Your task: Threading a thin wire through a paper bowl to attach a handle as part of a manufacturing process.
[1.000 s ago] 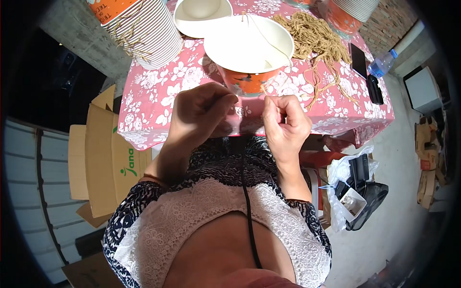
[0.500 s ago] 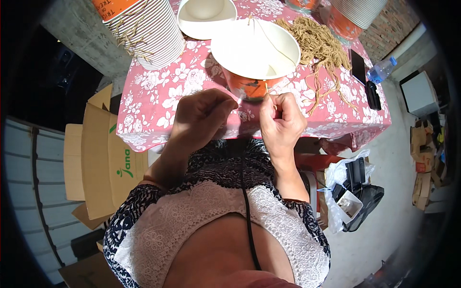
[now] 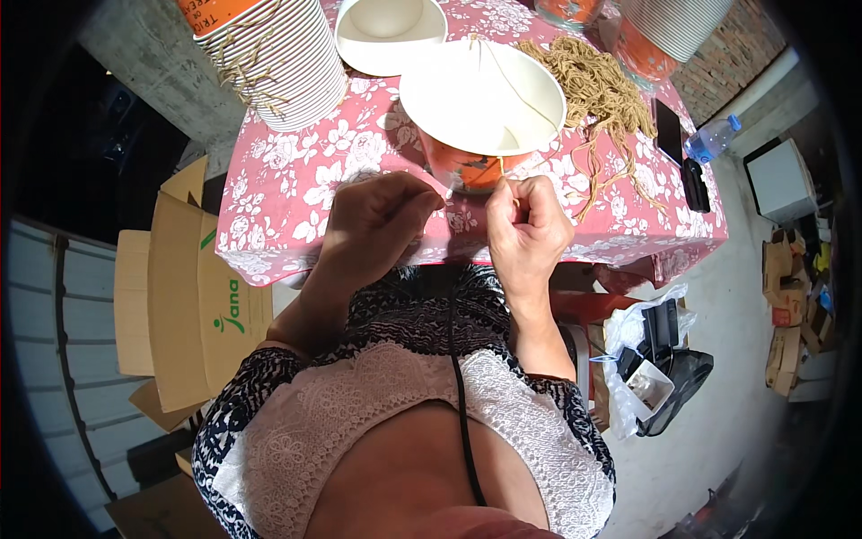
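An orange bucket (image 3: 467, 171) with a white inside stands on the table in front of me, tilted so its mouth shows. A tan cord (image 3: 512, 79) runs inside it from the far rim toward the right side. Close to the bucket's near side, my right hand (image 3: 528, 220) is closed in a pinch on a short cord end (image 3: 501, 166) that comes from under the near rim. My left hand (image 3: 382, 220), left of it and lower than the bucket, is also pinched. What lies between its fingertips is too small to make out.
A tall stack of buckets (image 3: 274, 67) with cord ends stands left; a white-lined bucket (image 3: 391, 40) lies behind. To the right are a heap of tan cords (image 3: 593, 85), more stacked buckets (image 3: 669, 31), a phone (image 3: 667, 128), a black object (image 3: 695, 184) and a plastic bottle (image 3: 712, 139).
Both hands stay almost in place, still pinched. The whole scene has shifted very slightly with the head; the bucket appears a little to the right and lower.
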Available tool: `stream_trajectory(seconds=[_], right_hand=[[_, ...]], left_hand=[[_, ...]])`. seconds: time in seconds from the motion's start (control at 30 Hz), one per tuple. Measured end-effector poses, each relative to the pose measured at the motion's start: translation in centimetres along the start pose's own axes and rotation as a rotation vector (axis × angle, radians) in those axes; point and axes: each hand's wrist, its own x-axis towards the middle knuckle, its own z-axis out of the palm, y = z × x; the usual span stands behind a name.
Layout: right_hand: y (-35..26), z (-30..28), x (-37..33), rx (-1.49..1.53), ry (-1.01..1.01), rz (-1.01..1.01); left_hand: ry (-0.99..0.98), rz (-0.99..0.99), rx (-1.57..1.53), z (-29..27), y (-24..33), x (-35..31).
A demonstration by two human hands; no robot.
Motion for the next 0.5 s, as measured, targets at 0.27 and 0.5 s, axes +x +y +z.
stream_trajectory(seconds=[0.27,0.5], right_hand=[[-0.4,-0.1,0.3,-0.023,-0.013,0.004],[0.0,0.0,0.3,-0.006,-0.008,-0.011]], left_hand=[[0.004,0.046,0.041,-0.1,-0.2,0.1],[0.016,-0.023,0.035,-0.3,0.8,0.2]])
